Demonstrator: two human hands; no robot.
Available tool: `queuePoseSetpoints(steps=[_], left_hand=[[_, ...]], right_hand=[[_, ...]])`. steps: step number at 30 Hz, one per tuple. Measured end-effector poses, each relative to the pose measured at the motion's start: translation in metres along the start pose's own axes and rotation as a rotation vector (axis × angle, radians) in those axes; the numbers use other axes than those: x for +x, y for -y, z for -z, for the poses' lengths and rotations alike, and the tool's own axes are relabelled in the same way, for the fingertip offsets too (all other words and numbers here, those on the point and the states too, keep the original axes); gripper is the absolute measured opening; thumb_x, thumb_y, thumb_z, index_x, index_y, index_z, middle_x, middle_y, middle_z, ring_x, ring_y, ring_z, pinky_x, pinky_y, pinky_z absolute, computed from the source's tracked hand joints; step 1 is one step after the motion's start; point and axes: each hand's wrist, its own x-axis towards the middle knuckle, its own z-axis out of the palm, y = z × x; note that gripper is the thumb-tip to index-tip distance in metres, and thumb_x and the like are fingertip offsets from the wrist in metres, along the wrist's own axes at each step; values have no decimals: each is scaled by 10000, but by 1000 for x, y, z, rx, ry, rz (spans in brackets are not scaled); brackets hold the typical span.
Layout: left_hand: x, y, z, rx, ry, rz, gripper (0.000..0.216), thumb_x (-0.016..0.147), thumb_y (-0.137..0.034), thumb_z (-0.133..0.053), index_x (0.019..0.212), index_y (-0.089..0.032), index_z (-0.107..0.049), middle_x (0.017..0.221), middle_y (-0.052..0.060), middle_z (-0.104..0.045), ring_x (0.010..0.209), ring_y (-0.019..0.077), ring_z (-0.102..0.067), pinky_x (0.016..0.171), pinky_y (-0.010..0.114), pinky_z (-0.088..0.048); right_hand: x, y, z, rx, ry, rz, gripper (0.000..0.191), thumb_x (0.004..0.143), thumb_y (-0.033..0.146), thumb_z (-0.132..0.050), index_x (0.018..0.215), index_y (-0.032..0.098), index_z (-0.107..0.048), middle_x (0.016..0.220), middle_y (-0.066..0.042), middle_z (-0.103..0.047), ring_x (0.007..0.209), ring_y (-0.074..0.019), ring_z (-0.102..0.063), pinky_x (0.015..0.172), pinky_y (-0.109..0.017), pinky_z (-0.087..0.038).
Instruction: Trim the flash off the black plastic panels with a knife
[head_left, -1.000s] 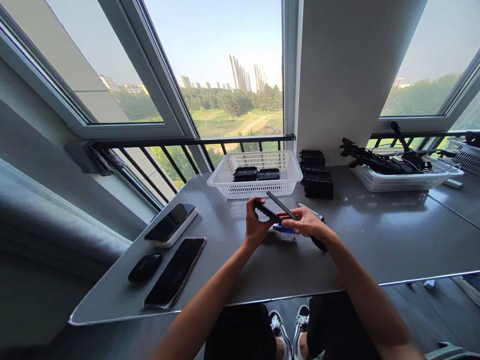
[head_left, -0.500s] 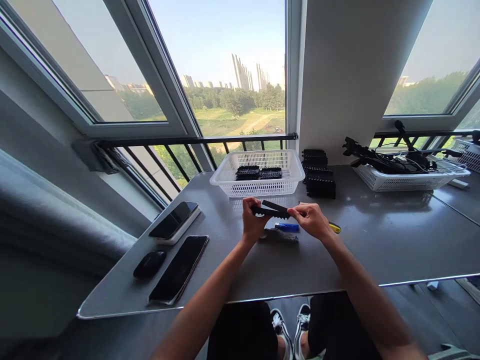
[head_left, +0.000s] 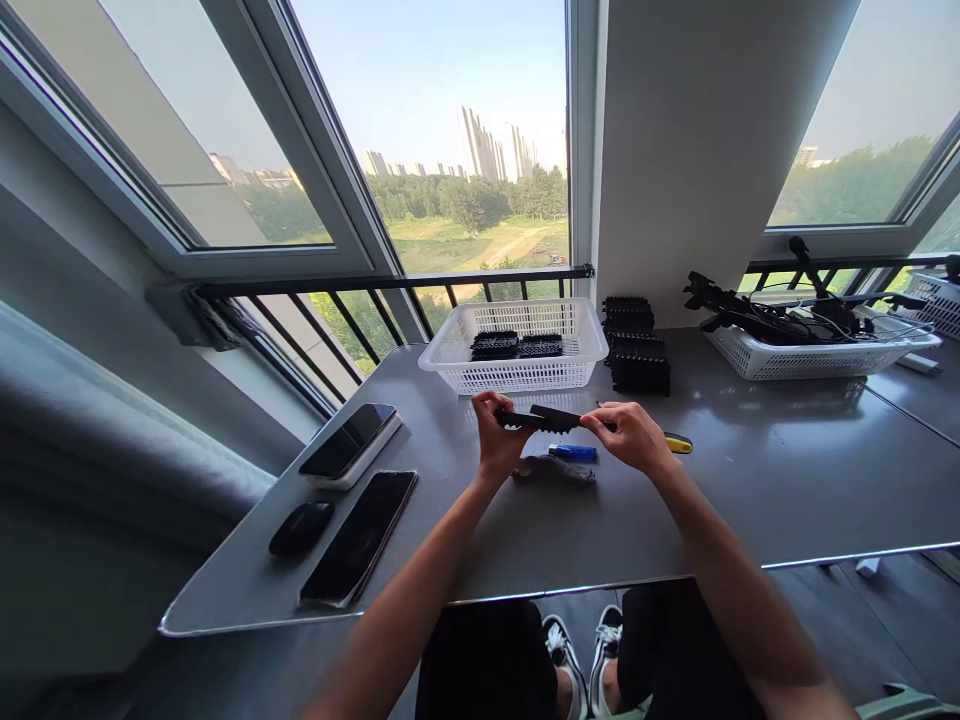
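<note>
Above the table, my left hand (head_left: 498, 445) pinches a flat black toothed strip (head_left: 520, 420) by its left end. A second black strip (head_left: 559, 417) is gripped near its right end by the closed fingers of my right hand (head_left: 630, 436). The two strips overlap in the middle, and small teeth show along the lower edge. I cannot tell whether they are joined. Below them lie a small blue object (head_left: 574, 453), perhaps a lighter, and a crumpled grey cloth (head_left: 559, 470). A yellow-and-black handle (head_left: 679, 443) lies just right of my right wrist.
A white basket (head_left: 517, 378) holds black toothed pieces (head_left: 495, 346); more are stacked (head_left: 640, 362) beside it. Another basket (head_left: 810, 362) with cables stands at the right. Two phones (head_left: 360, 540) (head_left: 349, 440) and a black mouse (head_left: 301, 528) lie on the left of the grey table (head_left: 600, 545).
The strips have come closer together, narrowing the gap between them, and now lie nearly in line. My left hand has shifted slightly left. Both hands keep their grip.
</note>
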Motion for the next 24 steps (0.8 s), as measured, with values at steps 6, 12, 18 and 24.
queuePoseSetpoints(steps=[6,12,18,24], left_hand=[[-5,0,-3,10,36,16,643,477,-62,-763,894,-255,-313,785,-72,-429,724,102,-445,725,242,-378],[2,5,4,15,15,4,623,502,-83,-770,897,-254,-320,768,-75,-423,692,97,-421,691,230,-366],[-1,3,1,32,53,5,616,484,-60,-763,880,-252,-331,772,-74,-422,698,97,-433,690,229,-375],[0,4,2,38,47,30,619,481,-85,-770,877,-254,-326,779,-70,-433,709,103,-443,703,241,-379]], right_hand=[[1,6,-8,46,15,15,383,945,455,-465,851,222,-755,769,-53,-676,674,-161,-573,625,-268,-360],[1,-3,-3,30,12,0,400,939,462,-468,806,212,-750,730,-47,-652,621,-148,-537,590,-268,-332],[2,-1,-9,56,19,20,409,944,466,-458,817,205,-746,750,-49,-655,651,-150,-552,612,-263,-350],[2,-7,-8,74,65,2,420,936,469,-465,777,198,-744,757,-56,-684,650,-153,-557,610,-263,-351]])
